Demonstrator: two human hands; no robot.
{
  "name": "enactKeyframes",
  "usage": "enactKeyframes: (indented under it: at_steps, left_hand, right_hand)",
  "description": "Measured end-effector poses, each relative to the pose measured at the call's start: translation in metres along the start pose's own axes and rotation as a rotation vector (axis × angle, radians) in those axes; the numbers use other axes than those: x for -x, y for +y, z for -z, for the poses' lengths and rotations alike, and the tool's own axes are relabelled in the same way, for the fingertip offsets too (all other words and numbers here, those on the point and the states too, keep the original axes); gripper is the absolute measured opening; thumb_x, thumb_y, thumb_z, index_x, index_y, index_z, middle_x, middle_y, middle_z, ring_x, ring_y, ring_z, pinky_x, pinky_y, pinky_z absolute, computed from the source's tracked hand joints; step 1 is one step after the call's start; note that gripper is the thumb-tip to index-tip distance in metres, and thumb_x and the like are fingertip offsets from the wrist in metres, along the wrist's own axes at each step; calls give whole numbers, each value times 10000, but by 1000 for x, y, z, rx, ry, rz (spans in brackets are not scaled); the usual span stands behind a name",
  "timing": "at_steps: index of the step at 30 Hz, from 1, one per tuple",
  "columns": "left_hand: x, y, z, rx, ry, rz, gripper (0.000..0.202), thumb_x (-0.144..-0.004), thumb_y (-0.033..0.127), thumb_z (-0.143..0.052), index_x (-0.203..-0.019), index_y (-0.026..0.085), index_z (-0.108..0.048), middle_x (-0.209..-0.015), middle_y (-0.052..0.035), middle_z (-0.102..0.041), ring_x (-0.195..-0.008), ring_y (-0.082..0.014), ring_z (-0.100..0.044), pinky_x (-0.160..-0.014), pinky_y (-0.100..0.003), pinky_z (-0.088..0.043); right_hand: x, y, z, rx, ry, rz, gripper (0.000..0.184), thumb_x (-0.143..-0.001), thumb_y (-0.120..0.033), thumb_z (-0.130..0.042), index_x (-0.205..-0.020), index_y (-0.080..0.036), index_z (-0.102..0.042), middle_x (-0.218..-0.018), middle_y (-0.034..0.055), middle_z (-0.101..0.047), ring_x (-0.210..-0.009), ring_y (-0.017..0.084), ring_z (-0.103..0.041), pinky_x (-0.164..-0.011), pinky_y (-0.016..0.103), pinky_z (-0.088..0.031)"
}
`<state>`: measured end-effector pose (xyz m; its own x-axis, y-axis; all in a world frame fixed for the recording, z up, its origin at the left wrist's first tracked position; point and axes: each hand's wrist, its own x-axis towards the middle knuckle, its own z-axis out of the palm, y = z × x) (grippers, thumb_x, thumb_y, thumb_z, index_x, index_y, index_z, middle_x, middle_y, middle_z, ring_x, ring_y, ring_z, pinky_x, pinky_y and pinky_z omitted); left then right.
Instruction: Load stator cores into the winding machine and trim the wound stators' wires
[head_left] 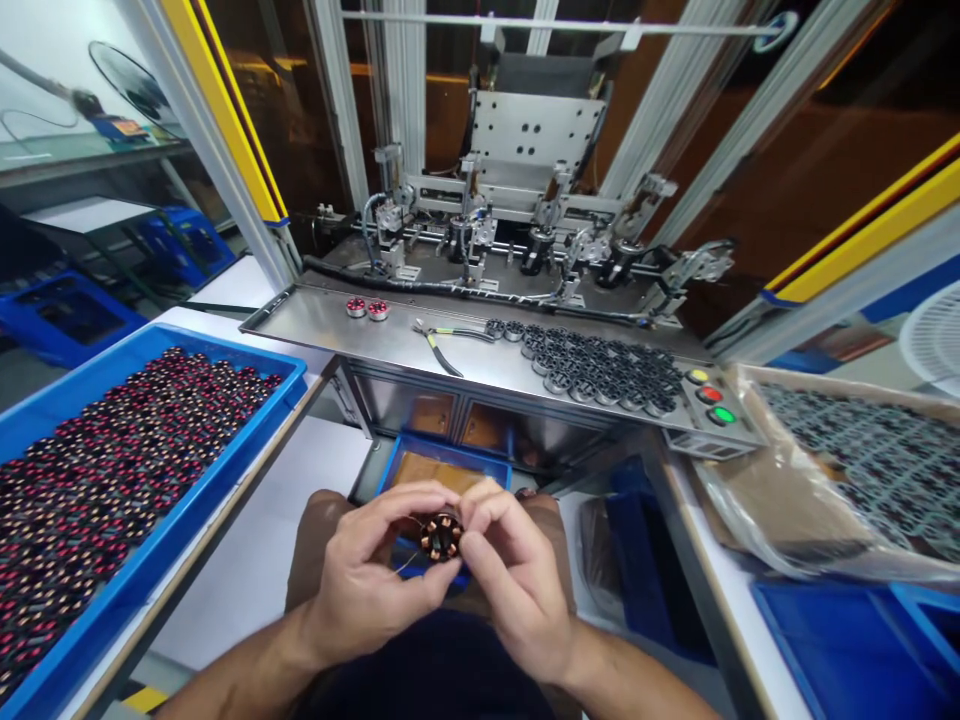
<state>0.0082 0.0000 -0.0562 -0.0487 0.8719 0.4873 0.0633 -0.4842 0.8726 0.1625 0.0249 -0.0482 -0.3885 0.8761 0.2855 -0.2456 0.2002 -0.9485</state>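
Observation:
Both my hands hold one small round wound stator (pixel 441 537) with copper coils, low in the middle of the view above my lap. My left hand (pixel 371 580) pinches its left side with thumb and fingers curled round it. On its right side my right hand (pixel 517 580) grips it with the fingertips. A thin wire end trails from the stator toward my left hand.
A blue bin (pixel 247 440) of several wound stators sits left. The steel shelf (pixel 315 320) ahead carries two red-wound stators (pixel 367 308), pliers (pixel 439 340), a pile of bare black cores (pixel 600 365) and coloured buttons (pixel 710 394). A winding machine (pixel 525 200) stands behind. Bagged cores (pixel 862 450) lie right.

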Motion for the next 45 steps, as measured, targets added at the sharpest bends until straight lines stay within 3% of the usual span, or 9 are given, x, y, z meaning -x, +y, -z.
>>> enactKeyframes:
  at_steps: [4,7,9,12,16,21,27,31,45]
  left_hand:
    - [1,0,0,75,23,44,525,-686,-11,-735,-1131,250,-633,-1104,-60,-698,-1041,-197,-673,-915,-290,-560]
    - [-1,1,0,35,32,35,523,-685,-5,-735,-1131,250,-635,-1098,-58,-701,-1027,-194,-679,-895,-280,-569]
    - [-2,2,1,-42,27,5,527,-677,6,-742,-1133,250,-640,-1083,-55,-707,-1010,-193,-684,-877,-270,-574]
    - [-2,3,2,-158,-5,-37,562,-644,16,-772,-1139,249,-643,-1079,-56,-716,-1017,-210,-683,-891,-288,-566]
    - [1,3,4,-215,-14,-43,584,-639,1,-763,-1148,259,-638,-1080,-49,-725,-1028,-214,-677,-926,-309,-545]
    - [1,4,4,-74,-1,-4,570,-649,-4,-752,-1141,270,-659,-1097,-46,-727,-1028,-218,-684,-922,-320,-558]
    - [-7,7,4,116,84,151,490,-659,-31,-748,-1059,247,-689,-1048,-25,-747,-969,-166,-711,-871,-220,-567]
    - [-9,5,6,156,66,208,489,-673,-33,-749,-1067,248,-683,-1059,-20,-745,-961,-153,-712,-887,-216,-559]
    - [-5,6,7,-10,32,65,518,-635,-9,-751,-1089,229,-678,-1048,-67,-734,-977,-223,-698,-865,-295,-580]
  right_hand:
    - [2,6,-8,-53,139,-62,183,-1005,-269,-405,-837,-220,-459,-816,-8,-456,-760,127,-448,-713,275,-394]
    - [5,13,-7,-22,155,-64,159,-1008,-260,-390,-868,-227,-459,-850,0,-472,-784,133,-463,-729,281,-402]
    - [6,14,-4,47,145,15,31,-977,-268,-458,-972,-240,-472,-951,24,-485,-873,156,-486,-789,311,-420]
    - [5,7,1,209,125,179,275,-868,-251,-628,-1102,-250,-484,-1095,63,-471,-1027,208,-485,-884,366,-419]
    - [-2,-4,0,305,145,198,71,-903,-157,-561,-873,-220,-570,-918,24,-522,-846,151,-517,-756,292,-421]
    - [-10,-2,-6,133,248,2,204,-940,-242,-538,-743,-194,-523,-763,-2,-489,-696,124,-473,-637,256,-398]
    - [-6,6,-4,-66,193,18,197,-848,-367,-673,-931,-209,-591,-871,25,-549,-824,160,-542,-743,285,-465]
    - [-4,4,-4,16,129,1,127,-855,-303,-669,-814,-193,-622,-775,24,-578,-743,158,-565,-675,287,-470]
    - [-2,-4,-2,164,209,136,119,-886,-189,-618,-768,-196,-634,-700,13,-593,-677,146,-567,-620,283,-457]
